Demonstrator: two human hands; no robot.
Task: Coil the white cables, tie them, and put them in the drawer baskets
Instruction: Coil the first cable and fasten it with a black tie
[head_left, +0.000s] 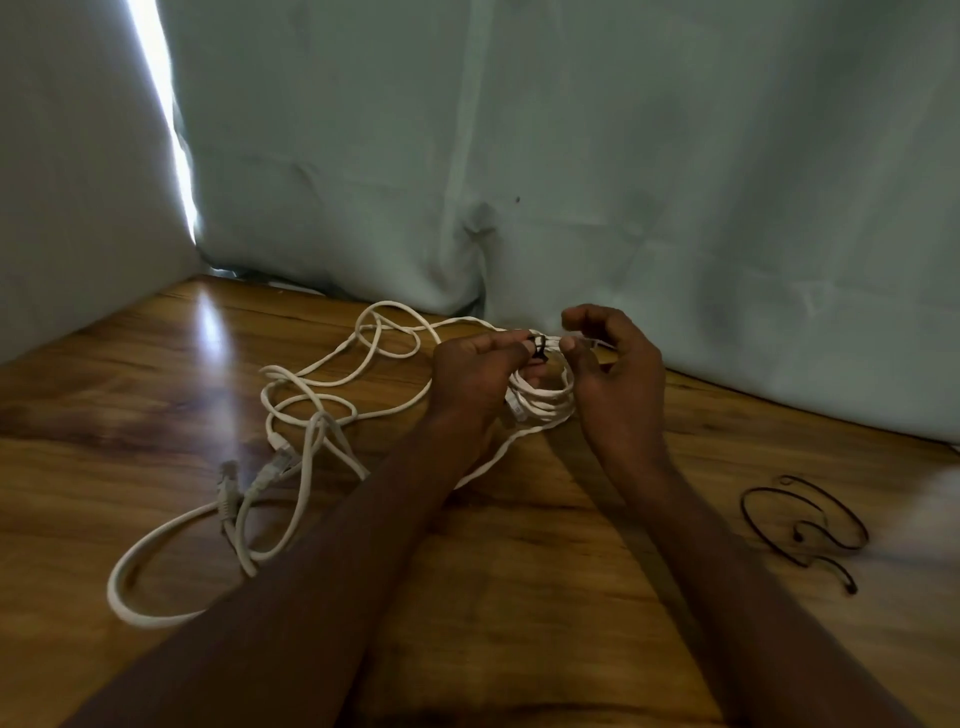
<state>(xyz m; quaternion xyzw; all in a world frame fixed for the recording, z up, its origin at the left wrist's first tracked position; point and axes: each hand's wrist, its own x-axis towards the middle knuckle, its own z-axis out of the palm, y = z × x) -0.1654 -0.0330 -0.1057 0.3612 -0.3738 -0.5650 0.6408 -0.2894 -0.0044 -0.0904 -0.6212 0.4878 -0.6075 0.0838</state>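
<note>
A small coil of white cable (545, 400) hangs between both hands above the wooden table (519, 571). My left hand (472, 379) grips the coil's left side, its fingertips pinching a black tie (537, 349) at the top of the coil. My right hand (618, 374) sits just right of the coil with its fingers curled, the thumb tip near the tie; whether it touches the cable is unclear. Loose white cables (311, 410) with grey plugs (228, 493) sprawl in a tangle on the table to the left, one strand running up to the coil.
Thin black wire ties (802, 525) lie on the table at the right. A pale cloth backdrop (571, 156) closes off the back and left sides of the table. No drawer or basket is in view.
</note>
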